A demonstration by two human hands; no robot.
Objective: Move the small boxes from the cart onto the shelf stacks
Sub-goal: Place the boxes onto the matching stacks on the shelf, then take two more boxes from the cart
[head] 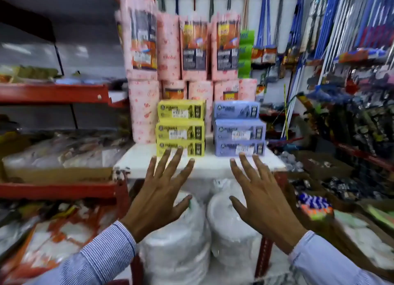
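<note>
Three yellow small boxes (181,128) stand stacked on the white shelf (213,166), left of a stack of three blue small boxes (238,128). My left hand (158,196) is spread open in front of the yellow stack, its fingertips overlapping the bottom yellow box. Held apart to the right, my right hand (261,197) is open too, fingertips just below the bottom blue box. Neither hand holds anything. The cart is out of view.
Pink wrapped packs (181,50) are piled behind both stacks. White plastic-wrapped plates (185,242) sit below the shelf. Red shelving (55,93) with bagged goods runs along the left. Mops and brooms (298,28) hang at the right above cluttered racks.
</note>
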